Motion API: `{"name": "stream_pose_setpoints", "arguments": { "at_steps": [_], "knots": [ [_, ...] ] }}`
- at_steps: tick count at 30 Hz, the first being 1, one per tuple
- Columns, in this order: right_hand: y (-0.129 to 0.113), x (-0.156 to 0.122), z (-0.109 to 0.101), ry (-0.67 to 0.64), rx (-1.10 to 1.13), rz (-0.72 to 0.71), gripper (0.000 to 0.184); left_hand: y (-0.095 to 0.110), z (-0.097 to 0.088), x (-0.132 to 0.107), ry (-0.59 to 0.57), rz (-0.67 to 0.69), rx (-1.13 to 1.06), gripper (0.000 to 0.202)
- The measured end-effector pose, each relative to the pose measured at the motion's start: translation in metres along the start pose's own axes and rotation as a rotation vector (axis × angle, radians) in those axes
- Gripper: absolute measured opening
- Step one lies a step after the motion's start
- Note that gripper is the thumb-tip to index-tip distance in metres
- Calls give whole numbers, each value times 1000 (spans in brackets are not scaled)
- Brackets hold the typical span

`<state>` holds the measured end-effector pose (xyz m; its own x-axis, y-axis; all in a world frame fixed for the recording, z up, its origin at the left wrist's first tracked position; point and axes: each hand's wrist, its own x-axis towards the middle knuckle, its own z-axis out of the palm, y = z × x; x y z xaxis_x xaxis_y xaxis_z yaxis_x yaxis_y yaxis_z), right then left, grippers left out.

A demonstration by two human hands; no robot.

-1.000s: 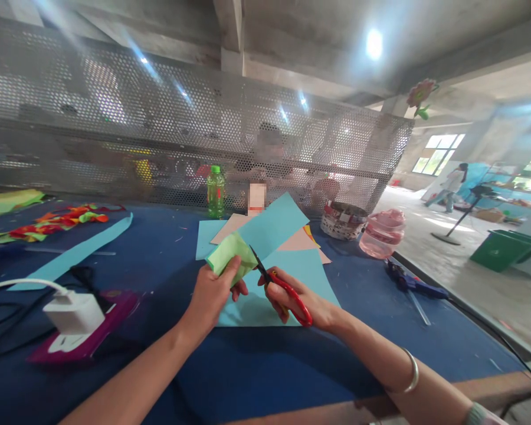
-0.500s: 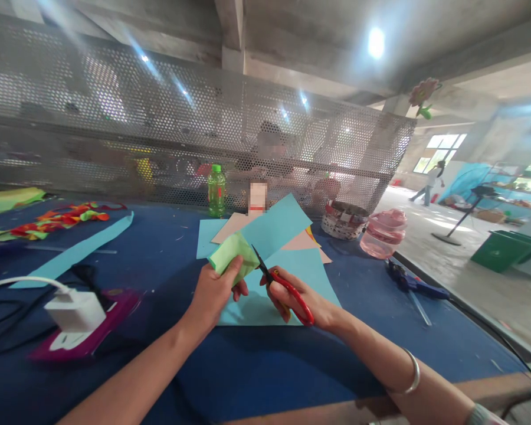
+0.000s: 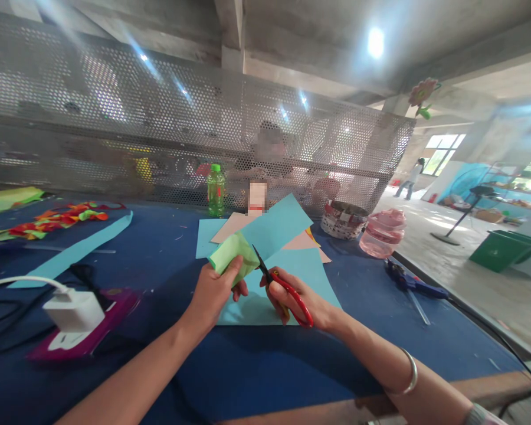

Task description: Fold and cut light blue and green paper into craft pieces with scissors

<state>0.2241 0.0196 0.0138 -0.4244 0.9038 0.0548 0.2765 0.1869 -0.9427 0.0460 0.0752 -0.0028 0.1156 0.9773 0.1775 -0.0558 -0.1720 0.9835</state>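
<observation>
My left hand [image 3: 219,288] pinches a folded piece of light green paper [image 3: 233,255], thumb on top. In my right hand [image 3: 292,295] is a pair of scissors [image 3: 294,298] with red handles and dark blades, its tips pointing up and left at the right edge of the green paper. Whether the blades touch the paper I cannot tell. Beneath both hands lie light blue sheets [image 3: 310,277]. A further blue sheet [image 3: 278,227] rests slantwise across pale pink paper [image 3: 232,227] just beyond the hands.
Left stand a white charger [image 3: 74,311] on a purple power strip [image 3: 66,348], a blue paper strip [image 3: 75,251] and red-orange scraps [image 3: 62,218]. A green bottle [image 3: 216,192] stands by the perforated screen [image 3: 159,118]. Rightward are a woven basket [image 3: 343,219], pink jug [image 3: 383,233] and glue gun [image 3: 413,283].
My hands, the green paper and the scissors stay almost exactly where they were. In the far background at right, a walking person has moved left.
</observation>
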Motion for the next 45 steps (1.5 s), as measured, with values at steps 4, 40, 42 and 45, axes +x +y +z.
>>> {"name": "stream_pose_setpoints", "arguments": {
  "at_steps": [4, 40, 42, 45],
  "knots": [
    [-1, -1, -2, -8, -54, 4, 52, 1, 0, 0, -7, 4, -7, 31],
    [9, -2, 1, 101, -154, -3, 45, 2, 0, 0, 19, -2, -11, 28],
    [9, -2, 2, 102, -163, -19, 45, 3, 0, 0, 12, -6, -8, 29],
    [10, -3, 2, 107, -177, -32, 46, 5, 1, -1, 12, -19, -9, 29]
  ]
}}
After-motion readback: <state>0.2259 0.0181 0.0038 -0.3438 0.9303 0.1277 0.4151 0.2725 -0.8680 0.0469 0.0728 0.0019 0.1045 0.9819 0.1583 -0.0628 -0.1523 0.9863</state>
